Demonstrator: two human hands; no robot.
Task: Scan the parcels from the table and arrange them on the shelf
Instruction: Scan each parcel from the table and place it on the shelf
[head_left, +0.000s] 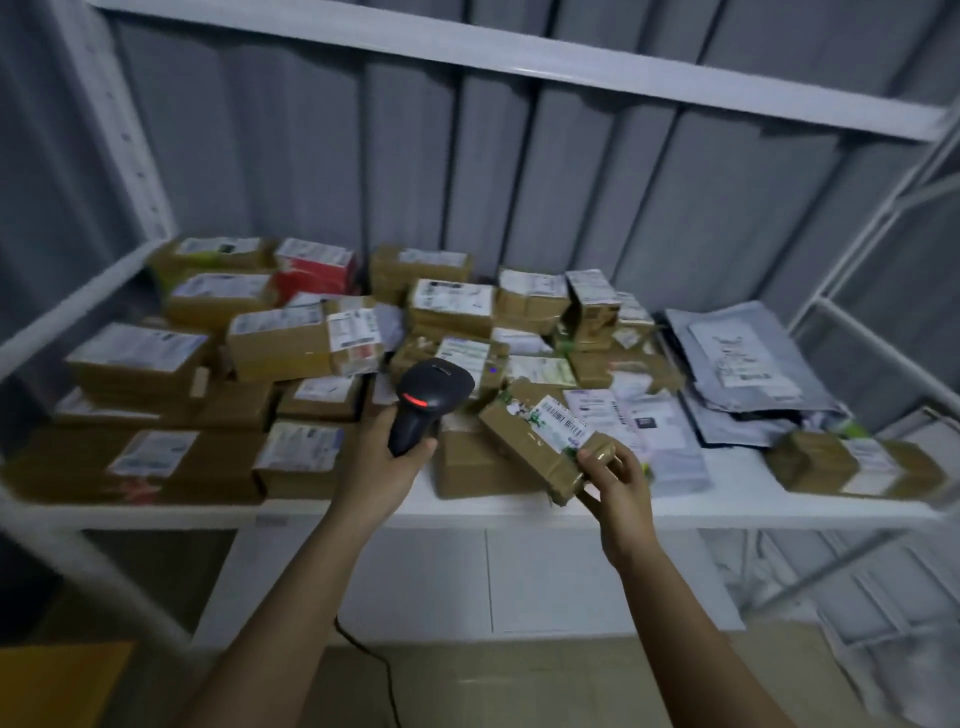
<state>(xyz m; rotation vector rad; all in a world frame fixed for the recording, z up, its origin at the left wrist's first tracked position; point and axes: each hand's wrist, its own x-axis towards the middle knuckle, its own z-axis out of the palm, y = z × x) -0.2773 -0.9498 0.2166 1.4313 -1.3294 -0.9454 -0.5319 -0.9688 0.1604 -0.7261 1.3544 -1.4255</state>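
Observation:
My left hand (382, 457) grips the handle of a black barcode scanner (428, 397) whose red light glows on its neck. My right hand (615, 480) holds the near end of a small brown taped parcel (535, 441), tilted, with its white barcode label facing up just right of the scanner head. Both are held above the front edge of a white shelf board (727, 499). Several brown cardboard parcels (280, 343) with white labels cover that board.
Grey plastic mailer bags (737, 364) lie piled at the right of the shelf, with a brown parcel (852, 462) in front of them. An upper white shelf board (519, 62) spans the top. The scanner's black cable (374, 660) hangs down to the floor. A white upright (114, 130) stands at left.

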